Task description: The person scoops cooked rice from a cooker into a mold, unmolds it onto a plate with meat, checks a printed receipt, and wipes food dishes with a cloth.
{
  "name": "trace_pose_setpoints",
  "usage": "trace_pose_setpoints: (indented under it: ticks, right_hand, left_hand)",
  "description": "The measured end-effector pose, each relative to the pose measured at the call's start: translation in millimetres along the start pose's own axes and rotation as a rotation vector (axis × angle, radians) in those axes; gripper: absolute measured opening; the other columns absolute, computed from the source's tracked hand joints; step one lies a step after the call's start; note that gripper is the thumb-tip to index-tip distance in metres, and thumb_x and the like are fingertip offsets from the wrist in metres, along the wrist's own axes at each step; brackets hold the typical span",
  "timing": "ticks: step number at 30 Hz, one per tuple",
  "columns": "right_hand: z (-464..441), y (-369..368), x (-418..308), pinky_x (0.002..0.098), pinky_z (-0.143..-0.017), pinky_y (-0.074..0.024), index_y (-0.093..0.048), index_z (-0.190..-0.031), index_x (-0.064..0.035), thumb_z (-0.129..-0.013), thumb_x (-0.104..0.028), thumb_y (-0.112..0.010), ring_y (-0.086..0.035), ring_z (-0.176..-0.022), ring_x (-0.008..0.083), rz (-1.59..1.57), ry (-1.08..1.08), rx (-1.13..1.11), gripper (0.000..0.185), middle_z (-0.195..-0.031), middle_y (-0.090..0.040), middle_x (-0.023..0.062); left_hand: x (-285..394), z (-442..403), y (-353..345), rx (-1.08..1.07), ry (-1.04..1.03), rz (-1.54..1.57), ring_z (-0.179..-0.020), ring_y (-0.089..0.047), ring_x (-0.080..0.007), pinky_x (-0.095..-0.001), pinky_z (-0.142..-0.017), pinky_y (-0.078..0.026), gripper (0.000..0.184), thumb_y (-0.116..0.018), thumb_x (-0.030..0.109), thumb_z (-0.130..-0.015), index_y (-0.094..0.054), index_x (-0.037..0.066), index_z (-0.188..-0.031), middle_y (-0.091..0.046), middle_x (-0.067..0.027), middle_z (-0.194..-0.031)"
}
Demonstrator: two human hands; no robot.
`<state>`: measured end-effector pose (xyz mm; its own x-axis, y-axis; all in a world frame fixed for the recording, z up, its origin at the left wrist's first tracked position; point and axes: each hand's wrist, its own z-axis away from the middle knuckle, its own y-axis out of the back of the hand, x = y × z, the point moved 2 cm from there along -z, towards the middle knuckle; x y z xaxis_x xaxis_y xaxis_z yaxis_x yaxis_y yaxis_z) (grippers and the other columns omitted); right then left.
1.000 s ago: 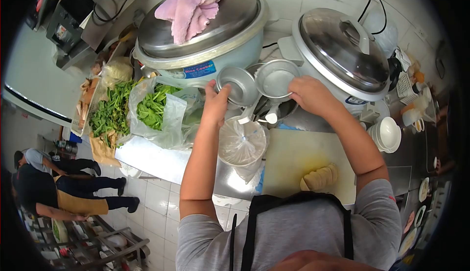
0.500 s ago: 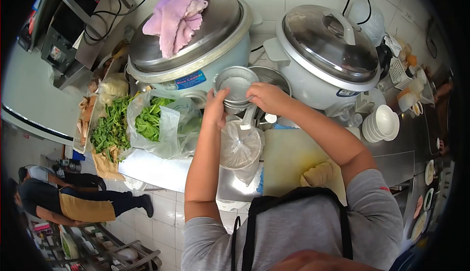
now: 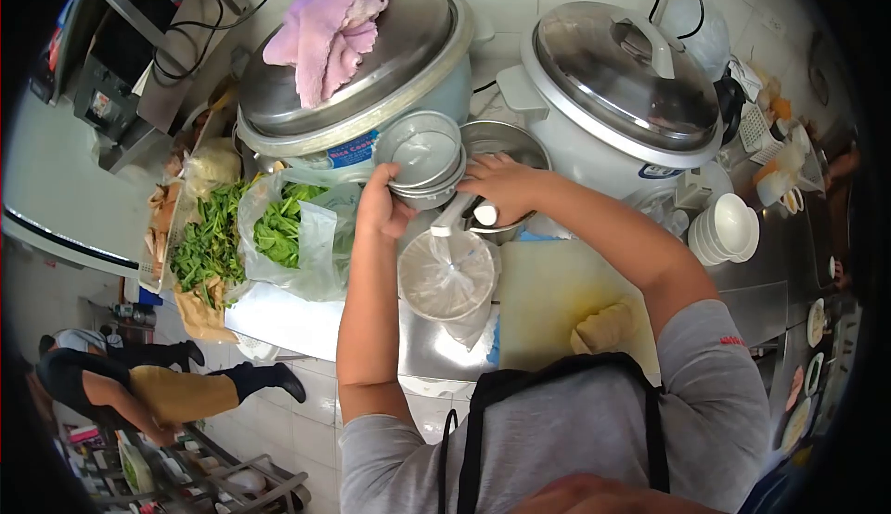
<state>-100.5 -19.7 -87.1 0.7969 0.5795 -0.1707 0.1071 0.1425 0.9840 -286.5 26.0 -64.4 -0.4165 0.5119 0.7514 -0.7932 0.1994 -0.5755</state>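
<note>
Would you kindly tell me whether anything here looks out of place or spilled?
A crumpled pink cloth lies on the steel lid of the left-hand, pale-blue rice cooker, an odd spot for it. Yellowish staining marks the pale cutting board, perhaps unwiped.

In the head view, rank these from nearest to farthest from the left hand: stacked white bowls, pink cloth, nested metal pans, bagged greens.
1. Nested metal pans: in the grip of the left hand.
2. Bagged greens: just to its left.
3. Pink cloth: farther back, on a cooker lid.
4. Stacked white bowls: far right, past the right hand.
</note>
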Motion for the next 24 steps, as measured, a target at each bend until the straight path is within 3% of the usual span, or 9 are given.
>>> trace_pose_setpoints:
  ticks: [4,5,8,9,12,16,18,21,24]
  right_hand:
    - [-24.4,-14.1,1.9,0.0518,-0.089,-0.0268,-0.04,-0.12,-0.0162,-0.056,-0.036,-0.067,-0.025,-0.12,0.0299,-0.045,0.071,-0.035,0.072,-0.126,-0.035,0.0099]
    - [-27.0,-17.1,1.0,0.0483,-0.085,-0.0308,-0.047,-0.111,-0.017,-0.059,-0.035,-0.065,-0.037,-0.112,0.028,-0.153,0.05,0.127,0.059,-0.115,-0.045,0.0102]
    - [-35.2,-13.5,0.4,0.0445,-0.081,-0.0334,-0.053,-0.1,-0.0167,-0.062,-0.032,-0.063,-0.049,-0.097,0.027,-0.243,-0.045,-0.023,0.043,-0.098,-0.055,0.0097]
    - [-32.3,-15.0,-0.5,0.0416,-0.078,-0.0346,-0.054,-0.091,-0.015,-0.063,-0.028,-0.062,-0.054,-0.085,0.0271,-0.207,0.026,0.087,0.031,-0.084,-0.058,0.0085]
    - [-15.5,-20.2,4.3,0.0409,-0.078,-0.0341,-0.054,-0.09,-0.0142,-0.063,-0.025,-0.062,-0.055,-0.085,0.0264,-0.327,0.079,0.106,0.029,-0.084,-0.058,0.0083]
    - [21.3,-3.8,18.3,0.0352,-0.069,-0.0407,-0.05,-0.09,-0.0091,-0.061,-0.011,-0.063,-0.055,-0.077,0.0263,-0.588,0.088,0.576,0.031,-0.082,-0.056,0.0084]
    - [24.1,-5.2,29.7,0.0312,-0.067,-0.0428,-0.048,-0.096,-0.0055,-0.064,-0.008,-0.062,-0.054,-0.075,0.021,-0.721,-0.072,0.74,0.035,-0.08,-0.055,0.0099]
    - [26.7,0.5,34.3,0.0338,-0.069,-0.0437,-0.044,-0.102,-0.0027,-0.065,-0.011,-0.061,-0.055,-0.077,0.0258,-0.913,-0.458,0.971,0.041,-0.084,-0.056,0.014]
    - [18.2,-5.9,50.5,0.0355,-0.07,-0.0436,-0.043,-0.104,-0.0028,-0.065,-0.012,-0.061,-0.056,-0.082,0.0293,-0.882,-0.576,1.123,0.044,-0.087,-0.056,0.0164]
  left_hand:
    - [8.9,8.5,-6.5,-0.05,-0.029,0.032,-0.095,-0.054,-0.0299,-0.0454,-0.08,-0.044,0.042,-0.042,0.021,-0.078,-0.042,-0.004,-0.111,-0.052,-0.0177,-0.107]
    - [9.8,6.0,-3.8,-0.091,-0.027,0.032,-0.096,-0.053,-0.0306,-0.0466,-0.081,-0.043,0.041,-0.041,0.021,-0.078,-0.041,-0.005,-0.111,-0.051,-0.0181,-0.108]
    - [11.5,3.4,-6.5,-0.063,-0.011,0.018,-0.096,-0.053,-0.0302,-0.0466,-0.08,-0.044,0.041,-0.041,0.02,-0.078,-0.042,-0.004,-0.111,-0.051,-0.0177,-0.108]
    - [11.4,2.1,-7.5,-0.064,-0.009,0.01,-0.095,-0.053,-0.0301,-0.0468,-0.079,-0.044,0.041,-0.041,0.02,-0.078,-0.042,-0.004,-0.111,-0.051,-0.0176,-0.108]
    - [8.4,-4.3,-4.2,-0.052,0.003,-0.018,-0.096,-0.053,-0.0305,-0.0479,-0.08,-0.044,0.042,-0.041,0.021,-0.078,-0.041,-0.003,-0.112,-0.051,-0.0174,-0.109]
    - [3.8,-8.7,6.1,-0.03,0.007,-0.094,-0.094,-0.054,-0.0306,-0.0472,-0.078,-0.045,0.042,-0.043,0.02,-0.077,-0.041,-0.002,-0.112,-0.05,-0.0174,-0.108]
    - [1.4,-8.9,5.7,0.014,-0.024,-0.169,-0.089,-0.056,-0.0286,-0.0446,-0.073,-0.048,0.04,-0.044,0.018,-0.076,-0.042,-0.003,-0.11,-0.053,-0.0181,-0.103]
    - [-2.5,-10.9,-6.8,0.165,-0.106,-0.433,-0.089,-0.056,-0.0298,-0.0401,-0.076,-0.047,0.048,-0.05,0.019,-0.072,-0.04,-0.003,-0.114,-0.053,-0.0184,-0.1]
    - [-12.2,-30.7,-12.7,0.238,-0.247,-0.82,-0.095,-0.052,-0.032,-0.0372,-0.082,-0.042,0.06,-0.055,0.024,-0.067,-0.038,-0.002,-0.119,-0.052,-0.0203,-0.101]
